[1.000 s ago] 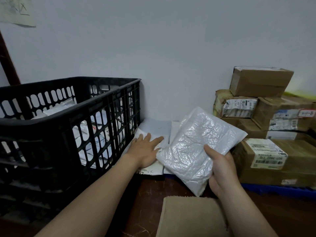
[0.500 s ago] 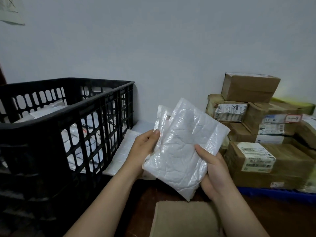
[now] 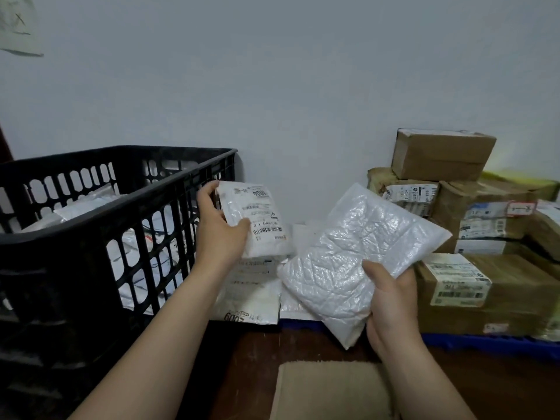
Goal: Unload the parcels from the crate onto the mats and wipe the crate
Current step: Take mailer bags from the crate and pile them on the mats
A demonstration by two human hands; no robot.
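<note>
by the grey wall [image 3: 303, 86], boxes [image 3: 500, 286] sit on the mat [image 3: 485, 344]; our left hand [image 3: 219, 234] grips a labelled parcel [image 3: 260, 219], our right hand [image 3: 391, 301] a crinkled parcel [image 3: 357, 259]; the crate [image 3: 91, 225] holds more.

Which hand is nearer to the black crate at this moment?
Left. The left hand, gripping a small labelled parcel, is beside the black crate; the right hand, holding a white bubble mailer, is farther right, by the cardboard boxes.

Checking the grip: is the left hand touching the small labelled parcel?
Touching. Head view shows the left hand gripping the small labelled parcel, thumb across its front, fingers round its left edge.
</note>
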